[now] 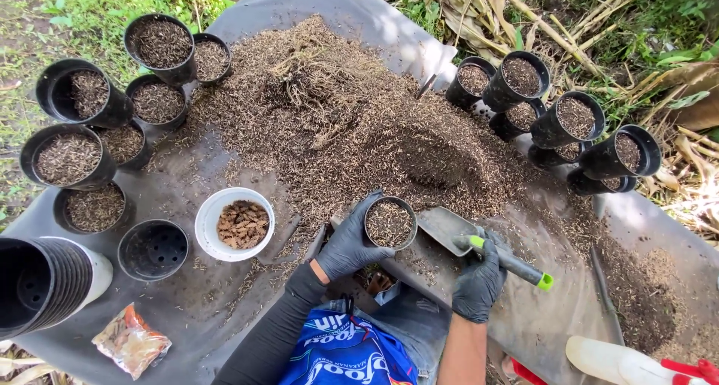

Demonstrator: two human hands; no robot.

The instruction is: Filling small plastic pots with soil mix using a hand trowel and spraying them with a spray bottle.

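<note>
- Pot (pixel 390 223) sits near the middle of the picture, a small black one, almost full of brown mix.
- The left hand (pixel 347 244), in a black glove, has its fingers curled tight around the pot's side and holds it upright.
- The right hand (pixel 478 280), also gloved, has its fingers closed around the green handle of a trowel (pixel 449 226). The metal blade lies at 3 o'clock from the pot, just beside its rim.
- To do this well, I think the pot should stay straight up and the blade tip should rest close over the rim, so the mix drops in and not on the sheet.
- Small scoops look wiser now, since the pot is nearly full.
- A big pile of mix (pixel 352 123) lies at 12 o'clock from the pot, on a grey sheet (pixel 180 310).
- A white bowl (pixel 234 224) of brown lumps sits at 9 o'clock, near the left hand. An elbow swing could knock it.
- An empty black pot (pixel 153 249) sits further out at 9 o'clock, beside a stack of empty pots (pixel 37 280) lying on its side.
- Filled pots on the left (pixel 69 157) stand at 10 o'clock, and filled pots on the right (pixel 575 119) stand at 2 o'clock, well apart from the hands.
- A small packet (pixel 131 341) lies at 8 o'clock.
- Nothing sits between the pot and the pile.
</note>
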